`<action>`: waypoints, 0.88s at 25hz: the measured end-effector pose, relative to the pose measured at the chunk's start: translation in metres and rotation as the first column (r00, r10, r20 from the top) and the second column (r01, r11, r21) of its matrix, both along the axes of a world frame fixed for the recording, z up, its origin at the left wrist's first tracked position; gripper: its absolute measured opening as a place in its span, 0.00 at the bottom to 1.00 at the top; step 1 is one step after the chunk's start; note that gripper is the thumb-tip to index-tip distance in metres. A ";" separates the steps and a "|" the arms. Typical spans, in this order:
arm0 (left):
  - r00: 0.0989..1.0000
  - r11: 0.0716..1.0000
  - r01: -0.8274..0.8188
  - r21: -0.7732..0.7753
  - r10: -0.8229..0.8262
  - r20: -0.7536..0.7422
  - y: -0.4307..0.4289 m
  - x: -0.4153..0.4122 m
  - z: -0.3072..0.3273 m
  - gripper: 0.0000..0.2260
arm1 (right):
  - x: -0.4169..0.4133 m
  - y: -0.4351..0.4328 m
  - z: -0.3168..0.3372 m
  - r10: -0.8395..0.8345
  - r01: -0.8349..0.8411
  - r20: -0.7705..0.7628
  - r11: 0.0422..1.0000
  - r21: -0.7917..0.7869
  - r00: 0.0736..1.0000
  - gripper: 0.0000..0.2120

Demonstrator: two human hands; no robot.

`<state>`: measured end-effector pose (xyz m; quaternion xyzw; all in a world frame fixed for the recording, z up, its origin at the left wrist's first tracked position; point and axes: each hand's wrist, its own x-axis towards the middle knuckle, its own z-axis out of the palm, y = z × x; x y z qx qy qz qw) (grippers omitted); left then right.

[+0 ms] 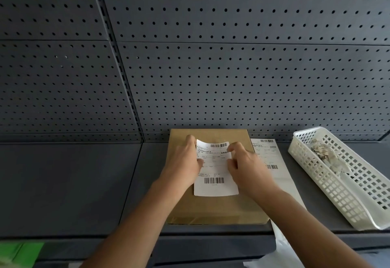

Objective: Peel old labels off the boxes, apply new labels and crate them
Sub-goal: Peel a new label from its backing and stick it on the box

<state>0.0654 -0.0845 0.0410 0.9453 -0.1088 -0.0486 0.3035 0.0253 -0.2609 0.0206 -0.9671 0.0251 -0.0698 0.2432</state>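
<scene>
A flat brown cardboard box [213,208] lies on the dark shelf in front of me. A white label [215,174] with barcodes lies on its top, its far left corner lifted off the cardboard. My left hand [185,162] lies at the label's left edge, its thumb on the paper and its fingers along the raised corner. My right hand [244,162] pinches the label's right edge with curled fingers. A strip of white labels [272,162] lies on the shelf just right of the box, partly hidden by my right forearm.
A white perforated plastic basket [341,191] with crumpled paper scraps [325,153] stands at the right of the dark shelf [69,183]. A grey pegboard wall [211,56] rises behind the box. Something green [19,253] shows at the lower left, below the shelf edge.
</scene>
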 end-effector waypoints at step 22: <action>0.925 0.845 0.310 0.437 -0.374 0.068 0.025 0.007 -0.038 0.31 | 0.003 -0.002 -0.031 0.074 -0.077 -0.021 0.947 -0.312 0.997 0.32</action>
